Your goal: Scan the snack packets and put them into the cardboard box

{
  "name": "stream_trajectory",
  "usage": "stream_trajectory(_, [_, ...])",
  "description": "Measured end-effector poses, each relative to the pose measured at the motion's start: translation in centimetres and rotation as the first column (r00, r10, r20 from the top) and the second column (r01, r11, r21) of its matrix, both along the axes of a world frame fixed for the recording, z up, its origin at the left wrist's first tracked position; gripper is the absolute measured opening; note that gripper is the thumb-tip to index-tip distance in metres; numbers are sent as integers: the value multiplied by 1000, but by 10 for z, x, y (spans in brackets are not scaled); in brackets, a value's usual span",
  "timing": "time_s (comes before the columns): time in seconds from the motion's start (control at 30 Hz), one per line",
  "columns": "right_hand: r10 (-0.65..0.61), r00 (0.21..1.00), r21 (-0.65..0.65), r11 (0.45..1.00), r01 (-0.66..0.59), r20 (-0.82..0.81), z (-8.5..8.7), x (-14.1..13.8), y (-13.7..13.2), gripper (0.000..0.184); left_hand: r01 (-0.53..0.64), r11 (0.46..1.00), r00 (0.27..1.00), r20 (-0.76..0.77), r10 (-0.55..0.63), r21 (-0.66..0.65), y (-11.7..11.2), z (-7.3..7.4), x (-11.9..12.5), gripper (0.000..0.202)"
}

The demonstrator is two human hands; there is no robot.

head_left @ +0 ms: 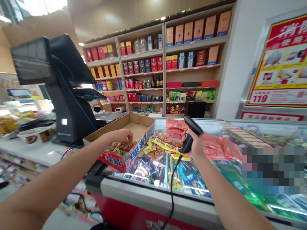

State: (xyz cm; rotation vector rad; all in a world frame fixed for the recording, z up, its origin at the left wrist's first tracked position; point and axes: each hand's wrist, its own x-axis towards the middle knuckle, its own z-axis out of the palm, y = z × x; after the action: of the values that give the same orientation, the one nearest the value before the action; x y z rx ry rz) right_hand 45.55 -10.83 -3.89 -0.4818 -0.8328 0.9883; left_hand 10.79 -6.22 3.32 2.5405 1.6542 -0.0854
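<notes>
Mid-frame, the right hand (197, 145) wraps the scanner (187, 142); hold it steady. Can't tell if the left hand (123, 135) grips packets (122, 148); pinch gently.

The rectangular red cardboard box (139, 149) stood on the long glass-topped freezer (144, 193), right of the angular black plastic register (70, 103), left of flat yellow plastic packets (164, 143).

Scanner (186, 144) was black, cord (173, 188) black too. Box (137, 153) was brown inside, red and white outside, with big blue letters. Snack packs (165, 144) were yellow and brown; flat packs (214, 145) orangey pink. Till (66, 92) was black with blue line. Poster (254, 91) was red, yellow, white.
</notes>
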Motion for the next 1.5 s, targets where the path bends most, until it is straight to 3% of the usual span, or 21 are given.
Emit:
stream_trajectory(0.13, [12,1000,13,1000,-12,-3,-1,0,1,20,-69,994,998,3,69,82,0,10,-7,12])
stream_trajectory(0.2, [22,1000,16,1000,-22,12,-2,0,2,20,-100,992,988,122,91,74,-1,22,-9,12])
stream_trajectory(0.27, [27,999,16,999,-28,33,-3,0,3,21,-170,981,931,342,127,97,-6,33,-5,16])
stream_trajectory(0.33, [35,998,15,999,-36,55,-4,0,3,22,-305,946,760,627,171,112,-14,41,9,20])
stream_trajectory(0.4, [42,997,14,999,-43,68,-4,0,2,22,-401,916,482,855,193,19,-24,42,33,23])
stream_trajectory(0.47, [43,997,8,999,-43,71,-3,-1,1,23,-353,922,205,949,240,-157,-33,34,65,24])
stream_trajectory(0.53, [32,997,-5,999,-32,63,-3,-1,0,23,-207,931,13,951,309,-300,-36,18,98,24])
stream_trajectory(0.63, [16,998,-21,1000,-15,57,-2,-1,0,24,49,909,-176,893,415,-413,-29,-16,141,22])
stream_trajectory(0.7, [16,998,-22,1000,-15,64,-2,-1,0,24,177,873,-253,837,486,-454,-19,-39,161,20])
stream_trajectory(0.8, [14,996,-19,1000,-13,90,-2,-2,-2,24,243,862,-330,798,504,-444,-2,-67,176,27])
stream_trajectory(0.87, [7,994,-13,1000,-5,111,-1,-3,-4,23,180,910,-362,835,415,-375,6,-80,177,46])
stream_trajectory(0.93, [30,991,-20,999,-27,133,1,-3,-6,24,39,966,-335,908,253,-254,12,-88,174,60])
stream_trajectory(1.0, [118,976,-64,992,-107,184,3,-3,-9,26,-147,981,-239,967,86,-123,16,-93,170,61])
stream_trajectory(1.1, [300,892,-172,952,-255,338,3,-4,-12,27,-354,935,-85,995,-53,19,17,-94,165,49])
stream_trajectory(1.17, [374,816,-229,926,-300,441,1,-6,-14,27,-396,916,-38,995,-96,73,16,-93,165,41])
stream_trajectory(1.27, [395,745,-271,918,-291,538,-3,-9,-15,26,-384,918,-34,991,-127,105,13,-91,165,30])
stream_trajectory(1.4, [383,742,-274,922,-273,550,-5,-12,-17,26,-366,927,-48,993,-105,80,8,-89,164,28])
stream_trajectory(1.5, [389,736,-273,920,-280,555,-4,-12,-17,25,-395,915,-8,996,-88,77,4,-86,164,26])
